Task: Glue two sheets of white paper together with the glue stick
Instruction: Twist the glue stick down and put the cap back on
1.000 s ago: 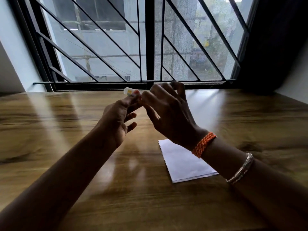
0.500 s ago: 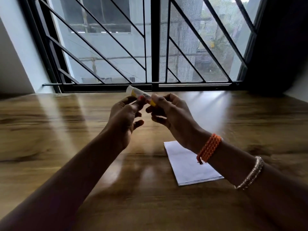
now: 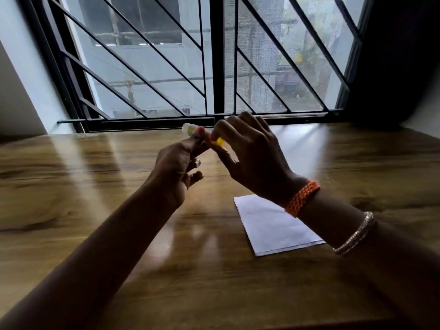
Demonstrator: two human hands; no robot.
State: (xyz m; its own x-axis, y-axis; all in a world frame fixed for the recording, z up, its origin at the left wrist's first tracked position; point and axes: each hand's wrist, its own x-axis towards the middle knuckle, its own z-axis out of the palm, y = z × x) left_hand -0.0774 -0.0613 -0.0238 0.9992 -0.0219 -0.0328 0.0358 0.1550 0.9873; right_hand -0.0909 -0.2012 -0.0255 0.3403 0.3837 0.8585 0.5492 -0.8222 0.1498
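A small glue stick [image 3: 190, 130], pale with a yellow end, is held in the air above the wooden table [image 3: 71, 186]. My left hand [image 3: 176, 167] pinches its pale body between thumb and fingertips. My right hand [image 3: 252, 158] grips the yellow end with curled fingers, which cover most of that end. White paper [image 3: 269, 225] lies flat on the table below my right wrist, which hides its far corner. I cannot tell whether it is one sheet or two stacked.
A barred window [image 3: 214, 67] runs along the table's far edge. A dark curtain [image 3: 400, 55] hangs at the right. An orange braided band [image 3: 302, 198] and a silver bracelet [image 3: 354, 236] sit on my right forearm.
Both hands stay on the glue stick. My right hand has turned and its fingers have shifted on the yellow end. The view has drifted slightly.
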